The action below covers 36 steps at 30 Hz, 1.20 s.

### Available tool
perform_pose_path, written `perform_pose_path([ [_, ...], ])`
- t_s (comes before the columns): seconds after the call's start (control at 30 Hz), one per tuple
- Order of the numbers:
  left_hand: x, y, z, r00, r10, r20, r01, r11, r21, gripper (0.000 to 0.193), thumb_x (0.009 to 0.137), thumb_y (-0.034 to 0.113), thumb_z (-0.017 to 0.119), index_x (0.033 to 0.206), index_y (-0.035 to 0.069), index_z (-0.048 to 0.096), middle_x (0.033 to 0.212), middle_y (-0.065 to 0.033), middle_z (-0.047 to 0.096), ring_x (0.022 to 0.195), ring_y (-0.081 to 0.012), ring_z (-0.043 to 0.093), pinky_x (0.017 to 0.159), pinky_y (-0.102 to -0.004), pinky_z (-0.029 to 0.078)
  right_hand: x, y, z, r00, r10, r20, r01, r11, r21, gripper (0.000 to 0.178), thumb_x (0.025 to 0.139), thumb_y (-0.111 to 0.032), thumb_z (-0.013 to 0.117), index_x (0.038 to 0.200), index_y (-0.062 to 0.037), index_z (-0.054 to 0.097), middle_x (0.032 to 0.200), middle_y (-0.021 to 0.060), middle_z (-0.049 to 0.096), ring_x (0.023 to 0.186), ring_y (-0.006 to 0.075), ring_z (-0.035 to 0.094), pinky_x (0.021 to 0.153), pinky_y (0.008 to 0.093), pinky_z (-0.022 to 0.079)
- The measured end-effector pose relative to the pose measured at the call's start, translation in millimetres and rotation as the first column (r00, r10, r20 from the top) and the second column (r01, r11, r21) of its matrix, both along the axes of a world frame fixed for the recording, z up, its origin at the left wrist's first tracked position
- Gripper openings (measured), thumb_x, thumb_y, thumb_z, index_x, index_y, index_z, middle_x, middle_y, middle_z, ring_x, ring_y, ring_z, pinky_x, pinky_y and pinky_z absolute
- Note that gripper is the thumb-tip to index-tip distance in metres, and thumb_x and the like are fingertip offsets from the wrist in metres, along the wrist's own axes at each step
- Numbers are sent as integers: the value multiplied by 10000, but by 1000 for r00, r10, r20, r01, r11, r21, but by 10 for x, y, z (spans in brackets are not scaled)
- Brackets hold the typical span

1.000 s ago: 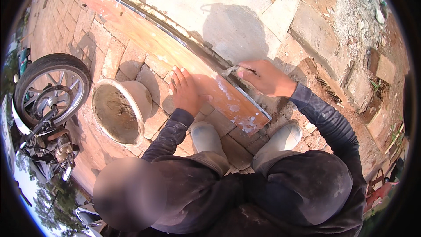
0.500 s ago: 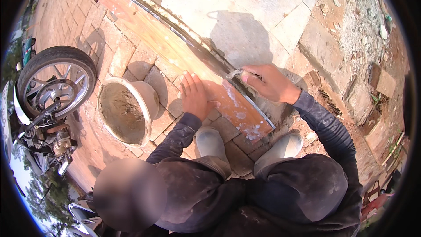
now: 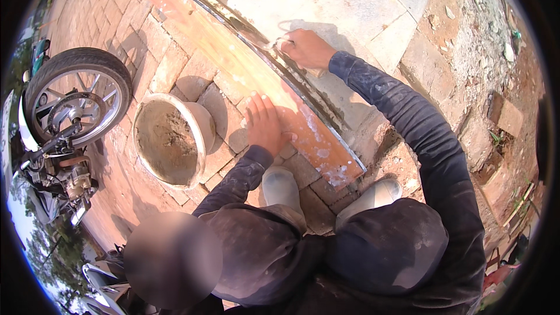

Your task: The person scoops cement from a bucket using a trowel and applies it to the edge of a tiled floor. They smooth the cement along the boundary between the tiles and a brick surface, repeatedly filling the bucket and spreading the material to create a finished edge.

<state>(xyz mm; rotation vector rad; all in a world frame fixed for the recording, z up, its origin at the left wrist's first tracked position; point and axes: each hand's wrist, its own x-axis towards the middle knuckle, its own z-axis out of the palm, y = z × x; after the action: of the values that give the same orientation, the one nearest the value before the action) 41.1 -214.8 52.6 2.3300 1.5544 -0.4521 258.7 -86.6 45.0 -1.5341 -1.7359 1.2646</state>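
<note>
An orange-brown board (image 3: 227, 52), spotted with white near its end, runs slantwise from the far left to just beyond my boots. My left hand (image 3: 263, 123) rests on its near side, fingers stretched out and holding nothing. Across the board, my right hand (image 3: 308, 50) is closed around a small trowel (image 3: 273, 45), mostly hidden by the fingers. The trowel's blade is at the mortar-lined seam (image 3: 303, 84) between board and pale slab. To the left of my left hand stands a bucket (image 3: 204, 131) with grey-brown mortar (image 3: 170, 140) inside.
A motorcycle (image 3: 76, 102) stands at the left on brick paving (image 3: 131, 29). Pale concrete slabs (image 3: 344, 0) lie beyond the board. Rubble and loose bricks (image 3: 508, 115) are at the right. My boots (image 3: 283, 189) stand close to the board's near end.
My right hand has moved with the trowel up and to the left along the seam. The left hand stays on the board.
</note>
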Motion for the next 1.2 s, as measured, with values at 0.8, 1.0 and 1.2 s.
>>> perform_pose_path([
  [0.8,-79,-4,-80,1000,0,6,0,1000,-20,1251,653,543,819,1468,-110,130,1529,-371,87,1439,-488,133,1149,-564,179,1094,-2337,1202,981,138,133,-76,916,-395,387,981,-293,512,1152,33,632,727,217,609,732,355,638,712,420,492],
  [1.0,-90,9,-151,1000,-13,20,13,1000,-9,1284,633,592,808,1464,-120,136,1530,-378,72,1439,-494,124,1139,-577,195,974,-2439,808,986,43,161,1,964,-265,476,982,-334,512,1179,91,597,659,245,575,645,358,629,678,412,493],
  [1.2,-43,-7,-85,1000,-9,-29,9,1000,-25,1230,678,537,809,1472,-108,128,1540,-361,82,1444,-471,156,1152,-558,184,1042,-2836,957,993,51,104,-11,935,-356,353,958,-275,525,1014,58,628,839,274,631,784,435,616,738,446,493],
])
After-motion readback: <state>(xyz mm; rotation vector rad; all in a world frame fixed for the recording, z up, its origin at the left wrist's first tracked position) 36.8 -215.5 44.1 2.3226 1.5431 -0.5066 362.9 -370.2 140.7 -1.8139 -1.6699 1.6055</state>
